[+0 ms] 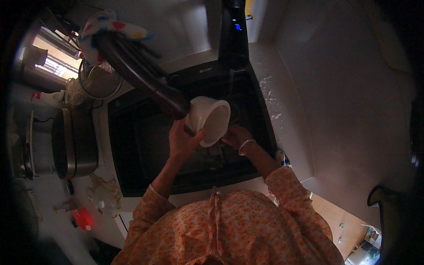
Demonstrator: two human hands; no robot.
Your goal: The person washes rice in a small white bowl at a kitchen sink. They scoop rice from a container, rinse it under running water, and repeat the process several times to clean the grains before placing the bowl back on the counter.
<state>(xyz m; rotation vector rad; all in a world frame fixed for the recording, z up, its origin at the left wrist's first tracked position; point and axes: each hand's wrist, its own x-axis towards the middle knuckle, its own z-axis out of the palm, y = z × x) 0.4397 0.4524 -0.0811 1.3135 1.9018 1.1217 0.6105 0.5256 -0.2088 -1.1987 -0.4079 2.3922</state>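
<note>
A white round bowl (217, 122) is tilted on its side under the dark faucet (145, 78), over the black sink (152, 132). My left hand (185, 139) grips the bowl, its thumb at the rim and its fingers behind the wall. Close to the bowl's lower right edge is my right hand (237, 135), with a bracelet (246, 145) at the wrist; dim light hides whether it touches the bowl and how its fingers are set. A thin stream shows at the sink's back, below a black device (233, 36) with a lit display.
A spotted cloth (109, 28) hangs over the faucet's upper part. Left of the sink stand a dark metal container (76, 142), a strainer-like basket (73, 91), a clear lid (102, 200) and a red item (82, 218). Water drops lie on the right ledge (270, 96), beside a wall.
</note>
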